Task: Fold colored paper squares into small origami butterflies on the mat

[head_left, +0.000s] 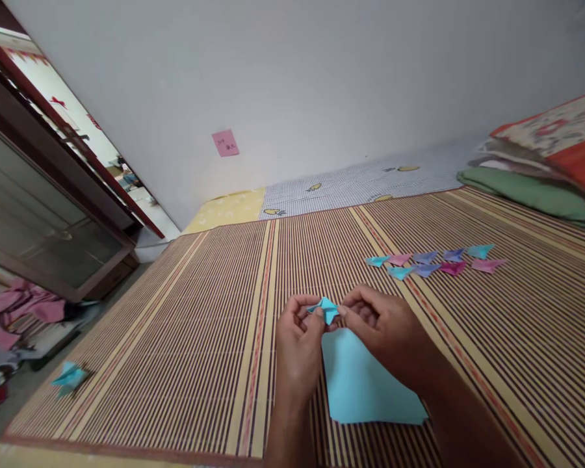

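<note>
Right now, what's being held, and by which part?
A small folded turquoise paper shape: left hand at its left side, right hand at its right tip.

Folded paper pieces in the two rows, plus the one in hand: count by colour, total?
Turquoise pieces in the rows: 3
Purple-blue pieces in the rows: 3
Pink or magenta pieces in the rows: 3
Turquoise piece in hand: 1
Total: 10
</note>
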`<state>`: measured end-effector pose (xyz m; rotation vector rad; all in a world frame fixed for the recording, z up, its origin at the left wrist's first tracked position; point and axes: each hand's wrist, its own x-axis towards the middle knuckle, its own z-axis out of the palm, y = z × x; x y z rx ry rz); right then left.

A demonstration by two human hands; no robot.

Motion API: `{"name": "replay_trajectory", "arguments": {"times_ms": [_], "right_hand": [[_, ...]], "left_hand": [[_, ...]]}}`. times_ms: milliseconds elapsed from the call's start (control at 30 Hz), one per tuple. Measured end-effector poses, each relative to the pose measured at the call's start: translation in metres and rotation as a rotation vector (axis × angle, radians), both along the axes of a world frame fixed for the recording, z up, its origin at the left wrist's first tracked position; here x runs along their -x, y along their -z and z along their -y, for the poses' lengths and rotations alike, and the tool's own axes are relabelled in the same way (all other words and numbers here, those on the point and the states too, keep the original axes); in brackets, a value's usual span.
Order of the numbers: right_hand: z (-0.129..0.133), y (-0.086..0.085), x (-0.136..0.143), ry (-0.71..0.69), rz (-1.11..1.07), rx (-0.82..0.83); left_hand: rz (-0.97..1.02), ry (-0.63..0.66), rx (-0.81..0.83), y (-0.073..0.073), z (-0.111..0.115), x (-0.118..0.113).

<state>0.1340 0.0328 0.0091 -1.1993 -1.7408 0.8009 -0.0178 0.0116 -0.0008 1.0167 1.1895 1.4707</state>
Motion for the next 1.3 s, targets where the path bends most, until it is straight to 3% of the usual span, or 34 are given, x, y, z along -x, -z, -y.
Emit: {"name": "replay_trajectory", "arguments": {"times_ms": [433, 600, 933, 1300], "right_hand": [[-0.001, 0.005, 0.009, 0.082, 0.024, -0.078], [-0.005, 0.003, 0.001, 0.027, -0.06, -0.045], [-0.011, 0.011, -0.013, -0.153, 0.119, -0.301], [-0.012, 0.01, -0.009, -0.202, 0.194, -0.217]], "left_hand": [[0.05, 0.029, 0.023, 0.004, -0.003, 0.0], [0.101, 0.052, 0.054, 0.007, -0.006, 0.0], [0.111, 0.001, 0.071, 0.023, -0.012, 0.004], [0.214, 0.037, 0.067, 0.022, -0.013, 0.002]]}}
